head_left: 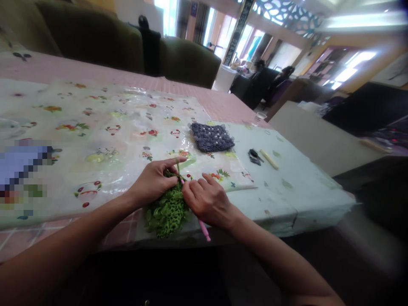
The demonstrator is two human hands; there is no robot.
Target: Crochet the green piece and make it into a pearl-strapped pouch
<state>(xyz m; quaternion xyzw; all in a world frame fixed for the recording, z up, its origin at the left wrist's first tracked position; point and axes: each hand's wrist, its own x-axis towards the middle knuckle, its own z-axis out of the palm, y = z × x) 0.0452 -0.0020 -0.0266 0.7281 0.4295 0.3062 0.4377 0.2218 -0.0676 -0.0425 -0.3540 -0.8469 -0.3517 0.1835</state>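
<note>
A piece of green crochet work (168,212) hangs at the table's near edge, its upper end pinched by my left hand (156,178). Green yarn runs up over the raised index finger of that hand. My right hand (207,199) is closed around a pink crochet hook (204,231), whose handle end sticks out below the palm. The hook's tip meets the top of the green work between both hands; the exact stitch is too small to make out. Beyond the hands lies a dark grey-blue crocheted piece (213,137) dotted with white beads.
Small black scissors (255,156) and a pale yellow stick (269,159) lie to the right on the cloth. A blurred-out blue item (22,165) is at the left. A fruit-patterned plastic cover (127,140) spreads over the table. Green chairs (191,61) stand behind.
</note>
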